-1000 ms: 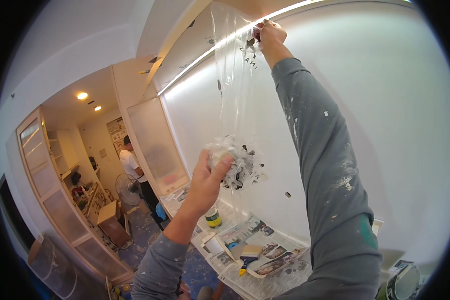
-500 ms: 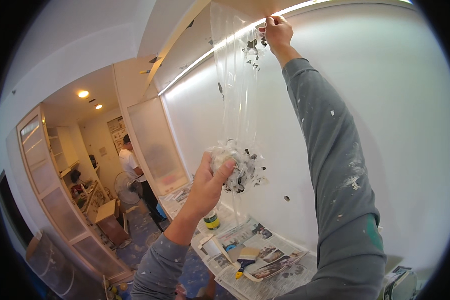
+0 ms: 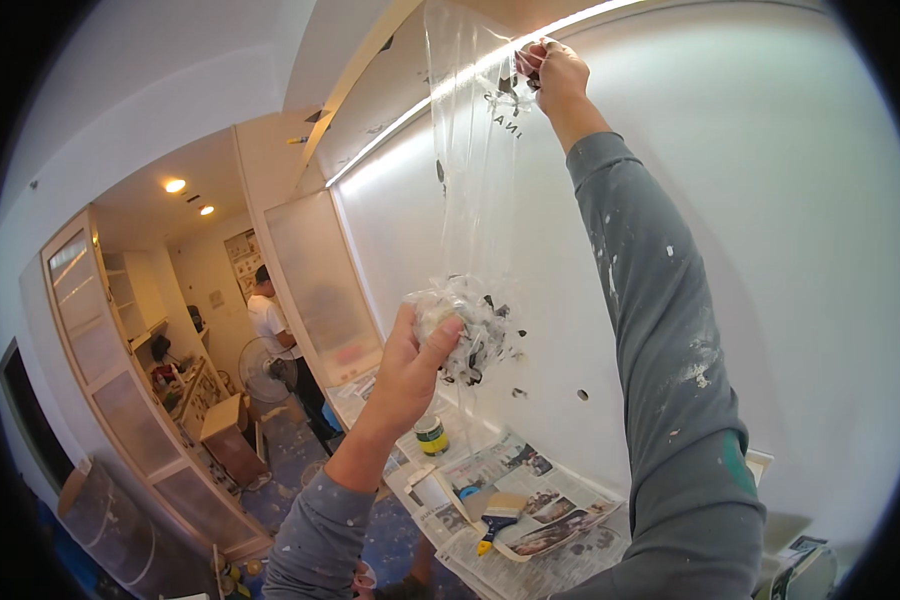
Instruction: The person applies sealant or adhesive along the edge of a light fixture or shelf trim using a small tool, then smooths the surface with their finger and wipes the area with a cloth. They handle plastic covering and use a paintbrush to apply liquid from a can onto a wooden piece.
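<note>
Plastic film (image 3: 473, 205) in left hand (image 3: 407, 372) and right hand (image 3: 562, 78), the latter slightly lower than before

The left hand (image 3: 405, 370) holds a crumpled ball of clear plastic (image 3: 482, 345) with black bits on it. The right hand (image 3: 560, 78) is up high, pinching the clear sheet (image 3: 475, 190) near a bright light strip (image 3: 380, 141). Below, a brush (image 3: 502, 508) lies on newspaper (image 3: 575, 548), near a small can (image 3: 431, 436). Farther back, a person in a white shirt (image 3: 270, 322) stands by a fan (image 3: 258, 368).
</note>
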Available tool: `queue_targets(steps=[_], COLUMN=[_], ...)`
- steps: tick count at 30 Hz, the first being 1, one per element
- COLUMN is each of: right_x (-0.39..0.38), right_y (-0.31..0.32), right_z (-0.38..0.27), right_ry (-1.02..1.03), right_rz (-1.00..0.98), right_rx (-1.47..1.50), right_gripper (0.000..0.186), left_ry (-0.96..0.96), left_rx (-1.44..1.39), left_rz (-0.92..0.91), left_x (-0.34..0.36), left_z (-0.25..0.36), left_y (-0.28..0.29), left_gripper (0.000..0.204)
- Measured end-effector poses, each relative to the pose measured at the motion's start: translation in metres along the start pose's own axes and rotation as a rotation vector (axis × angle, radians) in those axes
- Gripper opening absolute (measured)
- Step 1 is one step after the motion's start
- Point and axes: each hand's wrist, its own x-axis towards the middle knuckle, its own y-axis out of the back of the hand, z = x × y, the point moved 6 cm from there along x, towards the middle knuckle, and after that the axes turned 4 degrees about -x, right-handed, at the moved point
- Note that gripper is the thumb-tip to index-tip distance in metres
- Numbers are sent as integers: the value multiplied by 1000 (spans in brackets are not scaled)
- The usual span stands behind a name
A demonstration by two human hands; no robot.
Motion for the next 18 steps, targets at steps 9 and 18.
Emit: queue_targets(steps=[9, 18], right_x=[-17, 2], right_y=[-7, -14], right_z=[-4, 0], right_ry=[-180, -72], right_rz=[-4, -5], right_rx=[-57, -158], right_gripper=[23, 12], left_ry=[-31, -53], left_rx=[104, 117], left_rz=[-15, -37], left_x=[-6, -4], left_z=[14, 4], left_y=[-10, -19], left_gripper=[42, 42])
